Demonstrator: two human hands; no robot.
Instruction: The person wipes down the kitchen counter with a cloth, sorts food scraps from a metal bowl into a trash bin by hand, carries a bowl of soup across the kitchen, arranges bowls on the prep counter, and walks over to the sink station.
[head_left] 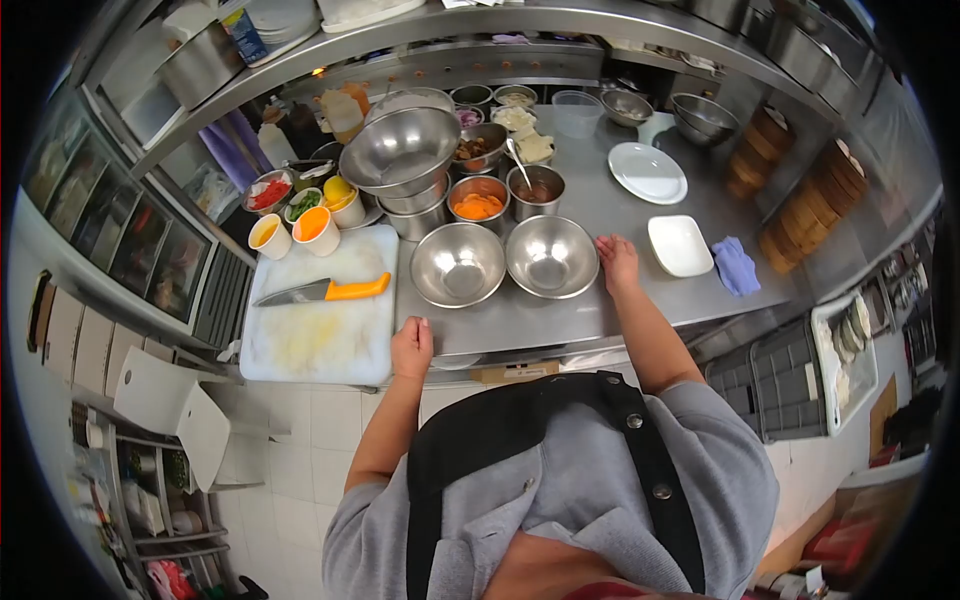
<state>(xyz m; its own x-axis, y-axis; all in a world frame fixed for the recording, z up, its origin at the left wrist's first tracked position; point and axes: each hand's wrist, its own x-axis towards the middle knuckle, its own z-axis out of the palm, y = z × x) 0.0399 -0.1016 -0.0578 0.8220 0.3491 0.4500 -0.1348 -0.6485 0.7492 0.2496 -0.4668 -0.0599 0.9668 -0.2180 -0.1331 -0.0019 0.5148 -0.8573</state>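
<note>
Curling left hand (pixel 411 348) closed near cutting board (pixel 345 335); perhaps touching front right steel bowl (pixel 552 262) with right hand (pixel 617 262), its grip unclear.

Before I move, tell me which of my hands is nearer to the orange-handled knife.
Left. Your left hand is curled by the right edge of the cutting board, where the knife lies; your right hand is farther off, beside the right-hand front bowl.

The shiny metal table (pixel 470 333) is holding many things. The left bowl (pixel 458 265) and the right bowl (pixel 552 257) are sitting side by side near its front edge. A white board (pixel 270 343) is lying to their left. A big white plate (pixel 648 173), a small white dish (pixel 681 247) and a purple cloth (pixel 736 267) are resting to their right.
</note>
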